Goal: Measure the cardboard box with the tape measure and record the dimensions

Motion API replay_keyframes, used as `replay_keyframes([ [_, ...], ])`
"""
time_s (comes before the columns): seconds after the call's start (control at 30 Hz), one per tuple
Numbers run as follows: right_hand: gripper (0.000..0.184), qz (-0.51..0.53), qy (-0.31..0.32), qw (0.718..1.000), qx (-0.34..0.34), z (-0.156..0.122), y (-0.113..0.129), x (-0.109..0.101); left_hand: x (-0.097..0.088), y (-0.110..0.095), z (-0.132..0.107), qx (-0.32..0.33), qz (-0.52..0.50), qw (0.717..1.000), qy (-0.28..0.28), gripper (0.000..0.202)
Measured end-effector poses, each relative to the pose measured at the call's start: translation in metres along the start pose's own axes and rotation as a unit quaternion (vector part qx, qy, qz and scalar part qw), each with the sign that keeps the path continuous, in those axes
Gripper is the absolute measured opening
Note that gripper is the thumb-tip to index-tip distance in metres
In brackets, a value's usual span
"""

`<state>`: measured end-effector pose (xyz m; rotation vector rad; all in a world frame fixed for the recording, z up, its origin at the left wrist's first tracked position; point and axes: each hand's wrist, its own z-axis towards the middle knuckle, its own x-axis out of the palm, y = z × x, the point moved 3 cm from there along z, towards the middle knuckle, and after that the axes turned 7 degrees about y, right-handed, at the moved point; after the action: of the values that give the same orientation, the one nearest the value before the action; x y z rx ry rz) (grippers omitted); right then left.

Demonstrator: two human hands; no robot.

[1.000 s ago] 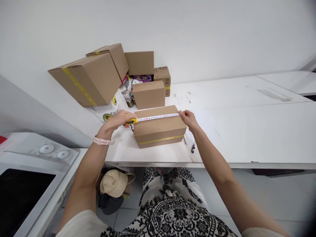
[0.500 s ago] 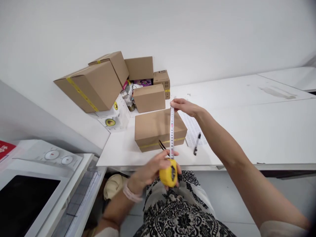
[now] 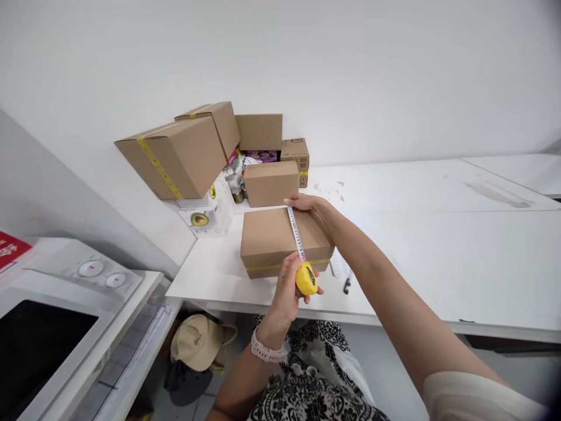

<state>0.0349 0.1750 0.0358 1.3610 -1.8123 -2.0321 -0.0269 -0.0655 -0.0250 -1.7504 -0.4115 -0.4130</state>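
A closed cardboard box (image 3: pixel 267 237) with a yellow tape band lies on the white table (image 3: pixel 416 251). My left hand (image 3: pixel 289 286) grips the yellow tape measure case (image 3: pixel 306 278) at the box's near edge. The white tape blade (image 3: pixel 296 233) runs across the box top from front to back. My right hand (image 3: pixel 307 204) pinches the blade's end against the box's far edge.
Several cardboard boxes (image 3: pixel 184 155) are stacked at the back left against the wall, over a white avocado-printed box (image 3: pixel 205 213). A pen (image 3: pixel 347 285) and a printed sheet (image 3: pixel 338 264) lie right of the box. A white appliance (image 3: pixel 65 304) stands at left; a beige cap (image 3: pixel 197 342) lies below.
The tape ran along the box's length a second ago. Both hands turned it, and it now lies across the box's width, pressed down on the top, with the case at the near edge.
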Motion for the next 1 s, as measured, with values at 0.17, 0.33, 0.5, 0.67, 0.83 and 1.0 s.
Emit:
replay_keyframes([
  [0.17, 0.04, 0.083, -0.014, 0.996, -0.017, -0.031, -0.011, 0.017, 0.001, 0.003, -0.007, 0.001, 0.009, 1.0, 0.006, 0.076],
  [0.33, 0.037, 0.158, -0.024, 0.986, -0.043, -0.045, -0.015, 0.024, -0.003, 0.003, -0.007, -0.003, -0.002, 1.0, 0.008, 0.078],
  [0.5, 0.038, 0.111, -0.038, 0.993, 0.006, -0.01, -0.021, 0.013, -0.007, 0.006, -0.006, -0.008, 0.014, 1.0, 0.006, 0.069],
  [0.67, 0.039, 0.112, -0.043, 0.993, 0.002, 0.006, -0.036, 0.01, -0.011, 0.008, -0.008, 0.014, 0.03, 0.999, -0.014, 0.056],
  [0.83, 0.042, 0.113, -0.056, 0.992, 0.0, 0.008, -0.036, 0.009, -0.011, 0.009, -0.009, 0.009, 0.024, 0.999, -0.024, 0.059],
  [1.0, 0.042, 0.117, -0.052, 0.992, -0.003, -0.005, -0.029, 0.01, -0.009, 0.008, -0.009, 0.013, 0.026, 0.999, -0.024, 0.059],
])
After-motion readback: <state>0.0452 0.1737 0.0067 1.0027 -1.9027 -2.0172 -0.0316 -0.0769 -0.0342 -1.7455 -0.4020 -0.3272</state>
